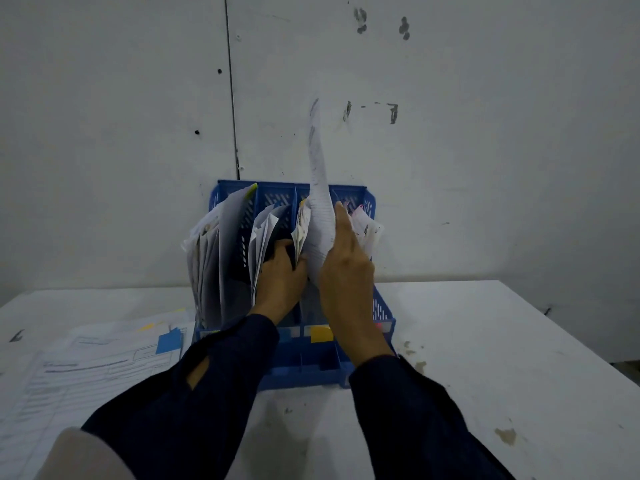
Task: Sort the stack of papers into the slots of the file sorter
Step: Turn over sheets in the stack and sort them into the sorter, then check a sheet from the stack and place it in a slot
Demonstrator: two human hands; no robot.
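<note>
Head view, looking fwd/down.

Blue sorter (382,308) on white table (502,341), back against grey wall (485,133). Four upright slots, all w/ papers. Far-left slot: thick bundle (207,268), leaning out toward 9 o'clock. Second slot: thinner bundle (261,237). Third slot: papers w/ yellow tab (300,230). Far-right slot: crumpled sheets w/ pink marks (367,228), spilling toward 3 o'clock. Colour labels on sorter front lip; yellow label (321,333) below third slot, others partly hidden by arms.

Left hand (280,278) reaching in between second and third slots, fingers curled round edge of third-slot papers, pulling them aside toward 9 o'clock. Fingertips hidden behind paper.

Right hand (346,268) gripping tall printed sheet (318,188) at lower part; index finger straight along sheet toward 12 o'clock, thumb hidden behind the sheet. Sheet standing upright, top curling well above sorter rim, bottom at third slot; can't tell how deep it sits.

Stack (86,368) of remaining papers flat on table at 8 o'clock from sorter, just beside its left front corner, fanned loosely. Blue note (169,342) and yellow tab on top sheets. Printed forms, text unreadable.

Dark sleeves (415,420) on both arms. Brownish stains (506,435) on table at 4 o'clock.
</note>
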